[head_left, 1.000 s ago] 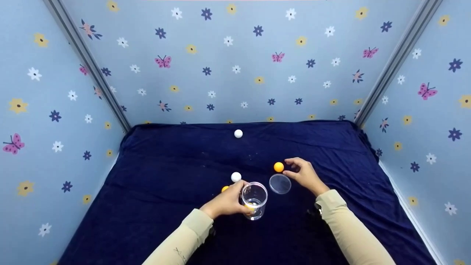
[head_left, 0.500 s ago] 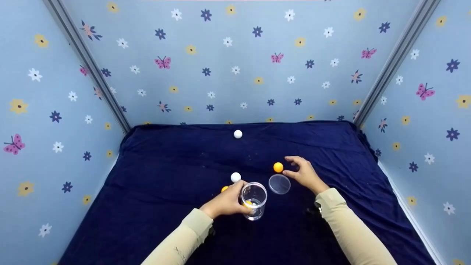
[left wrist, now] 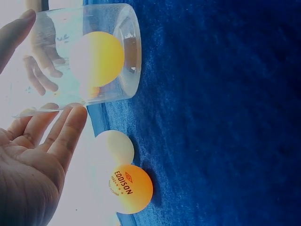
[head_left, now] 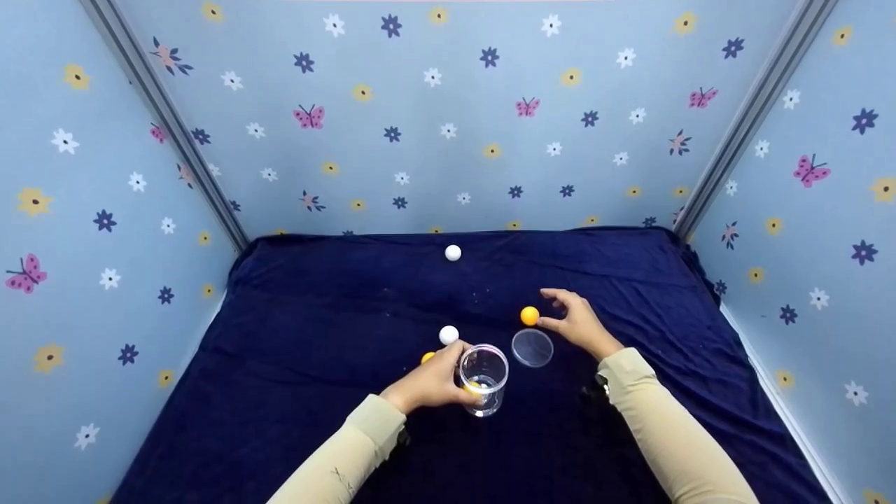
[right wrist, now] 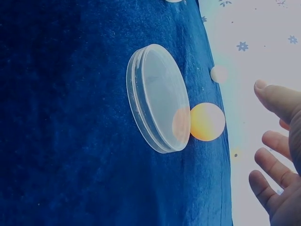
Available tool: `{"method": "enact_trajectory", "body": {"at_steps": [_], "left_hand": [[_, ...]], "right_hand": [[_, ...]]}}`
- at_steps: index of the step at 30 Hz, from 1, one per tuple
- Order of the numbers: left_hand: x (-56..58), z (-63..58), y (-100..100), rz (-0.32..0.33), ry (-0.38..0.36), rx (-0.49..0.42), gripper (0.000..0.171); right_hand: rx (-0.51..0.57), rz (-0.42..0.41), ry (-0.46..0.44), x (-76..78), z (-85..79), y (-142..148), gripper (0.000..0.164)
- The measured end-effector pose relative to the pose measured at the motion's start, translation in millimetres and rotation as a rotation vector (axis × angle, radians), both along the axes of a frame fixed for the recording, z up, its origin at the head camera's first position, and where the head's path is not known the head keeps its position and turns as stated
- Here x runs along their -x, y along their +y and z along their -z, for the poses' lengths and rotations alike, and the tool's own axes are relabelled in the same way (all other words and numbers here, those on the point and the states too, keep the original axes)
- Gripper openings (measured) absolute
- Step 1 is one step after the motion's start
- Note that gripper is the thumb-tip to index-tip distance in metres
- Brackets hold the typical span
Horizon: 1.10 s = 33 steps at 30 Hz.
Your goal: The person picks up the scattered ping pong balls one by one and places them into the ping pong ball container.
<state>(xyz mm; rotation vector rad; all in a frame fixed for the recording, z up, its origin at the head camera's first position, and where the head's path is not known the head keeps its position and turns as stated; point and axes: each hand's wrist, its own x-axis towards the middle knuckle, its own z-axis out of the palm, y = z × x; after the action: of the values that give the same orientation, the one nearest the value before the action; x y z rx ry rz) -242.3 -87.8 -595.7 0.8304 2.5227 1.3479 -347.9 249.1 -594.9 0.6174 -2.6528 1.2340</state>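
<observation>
My left hand grips a clear plastic jar, thumb on one side and fingers on the other. The jar stands unlidded, with an orange ping-pong ball at its bottom. Beside that hand lie a white ping-pong ball and another orange ball, partly hidden by the hand in the head view. My right hand hovers with spread fingers just right of an orange ball; the right wrist view shows a gap between them. The clear round lid lies flat next to this ball.
A second white ball lies near the back edge of the dark blue cloth. Flower-patterned wall panels enclose the back and both sides, with metal posts at the corners.
My right hand has spread slightly wider, its index finger rising away from the thumb. The left hand and jar stay in place, and the loose balls and lid have not moved.
</observation>
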Motion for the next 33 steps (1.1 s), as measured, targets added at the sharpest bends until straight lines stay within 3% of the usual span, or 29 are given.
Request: {"method": "enact_trajectory", "body": {"at_steps": [11, 19, 33], "left_hand": [[3.2, -0.5, 2, -0.008, 0.001, -0.009, 0.075], [0.6, 1.1, 0, 0.000, 0.002, -0.011, 0.076], [0.0, 1.1, 0, -0.005, 0.003, -0.014, 0.075]], "right_hand": [[-0.029, -0.017, 0.026, 13.4, 2.2, -3, 0.061], [-0.041, -0.041, -0.059, 17.1, 11.3, -7, 0.065], [-0.063, -0.035, -0.114, 22.1, 23.7, -12, 0.057]]}}
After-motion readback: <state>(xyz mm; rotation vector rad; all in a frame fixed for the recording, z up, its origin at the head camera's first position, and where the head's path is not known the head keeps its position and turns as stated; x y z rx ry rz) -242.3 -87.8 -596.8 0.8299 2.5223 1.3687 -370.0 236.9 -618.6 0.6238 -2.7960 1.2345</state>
